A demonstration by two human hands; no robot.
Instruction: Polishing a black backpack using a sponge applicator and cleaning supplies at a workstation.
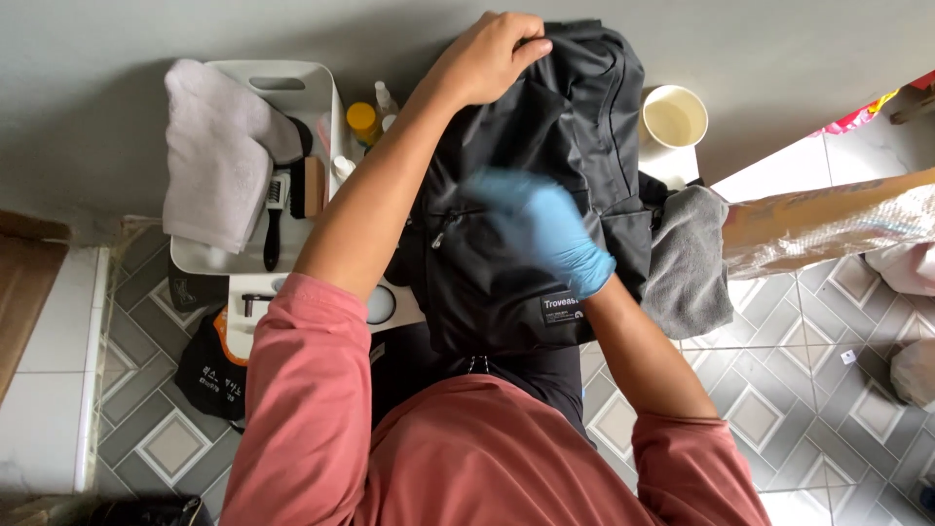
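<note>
left hand (487,58) grips the black backpack (536,195) top at upper centre; gloved right hand (545,229), blurred, fingers spread flat on its front, wiping seemingly midway.

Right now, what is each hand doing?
Left hand: bare, closed on the top of the black backpack.
Right hand: blue-gloved, blurred, over the backpack's front; its grip cannot be told.

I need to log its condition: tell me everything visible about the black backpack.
The black backpack looks like smooth woven fabric with stitched seams, a zipped front pocket with a metal pull, and a small dark label low on its front. It stands upright on the person's lap. The bare left hand grips its top; the blue-gloved right hand, motion-blurred, is on its front. A grey cloth touches its right side.
</note>
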